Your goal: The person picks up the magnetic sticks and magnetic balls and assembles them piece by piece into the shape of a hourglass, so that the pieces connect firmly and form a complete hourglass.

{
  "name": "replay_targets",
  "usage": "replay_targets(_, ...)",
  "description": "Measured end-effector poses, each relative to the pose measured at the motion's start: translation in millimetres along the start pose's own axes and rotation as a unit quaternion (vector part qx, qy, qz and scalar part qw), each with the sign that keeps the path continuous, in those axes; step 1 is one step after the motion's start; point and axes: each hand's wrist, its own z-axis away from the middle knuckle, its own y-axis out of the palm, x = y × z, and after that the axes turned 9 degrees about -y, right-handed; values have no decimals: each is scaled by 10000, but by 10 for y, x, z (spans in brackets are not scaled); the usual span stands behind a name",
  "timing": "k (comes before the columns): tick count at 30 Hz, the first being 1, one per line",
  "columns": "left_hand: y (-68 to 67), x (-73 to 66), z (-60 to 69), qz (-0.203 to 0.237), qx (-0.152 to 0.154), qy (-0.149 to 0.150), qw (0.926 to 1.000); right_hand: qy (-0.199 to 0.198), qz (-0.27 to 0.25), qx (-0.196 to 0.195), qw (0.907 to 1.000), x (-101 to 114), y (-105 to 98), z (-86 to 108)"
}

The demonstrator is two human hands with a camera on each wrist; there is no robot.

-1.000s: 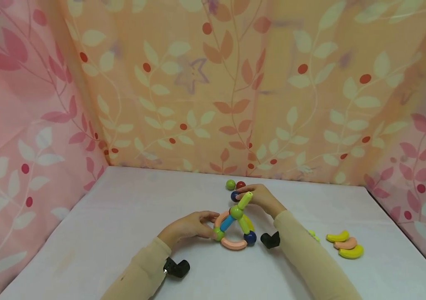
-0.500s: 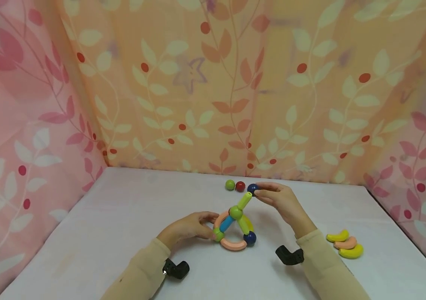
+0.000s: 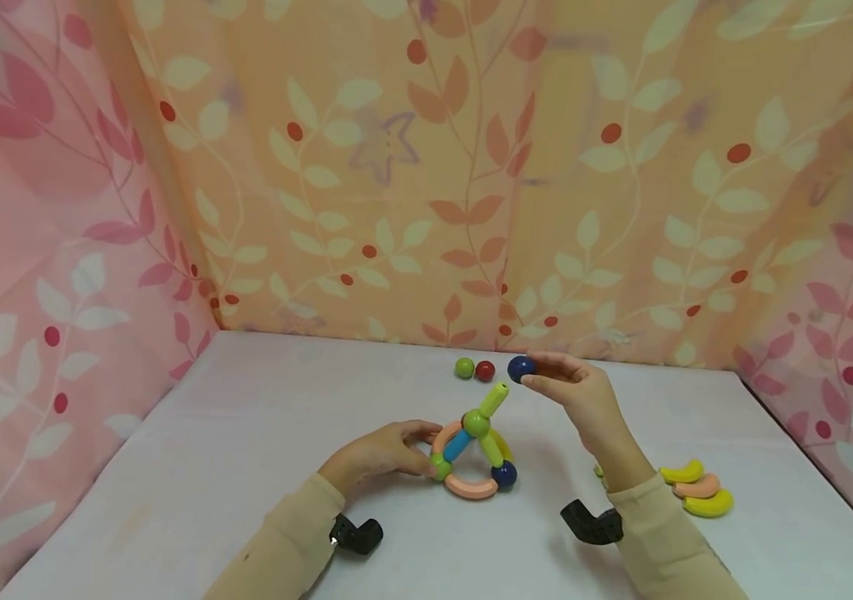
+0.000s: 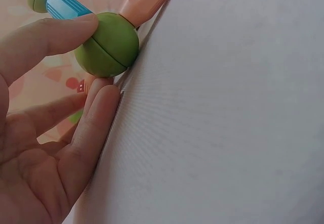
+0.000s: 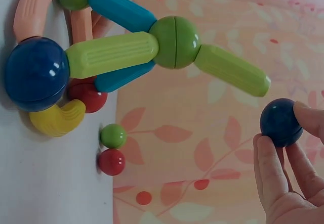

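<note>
A ball-and-stick toy structure stands on the white table, with a curved-stick base and straight sticks rising to a green top ball point(image 3: 477, 423). From that ball a light green stick point(image 5: 233, 70) slants upward, its far end bare. My left hand point(image 3: 388, 450) pinches the green corner ball point(image 4: 109, 44) at the structure's left, thumb on one side and fingers on the other. My right hand point(image 3: 584, 396) holds a dark blue ball point(image 5: 281, 122) between thumb and fingers in the air. That ball is close to the bare stick end but apart from it.
Behind the structure lie a loose green ball point(image 3: 464, 367) and a red ball point(image 3: 485, 371). Curved yellow and pink sticks point(image 3: 699, 487) lie at the right. A small green piece point(image 3: 599, 471) is partly hidden by my right forearm. Patterned curtains point(image 3: 396, 208) enclose the table.
My right hand has lifted the blue ball from beside the loose red and green balls and moved it right, past the slanted stick's end. The left hand stays at the corner ball.
</note>
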Motion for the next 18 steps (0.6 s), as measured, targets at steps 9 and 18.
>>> replay_targets(9,24,-27,-34,-140,9,28,9999,-166,267,-20,9995,106,-2,57)
replay_targets(18,29,-17,-28,27,59,-42,10000,-337,111,-23,9994,85,7,77)
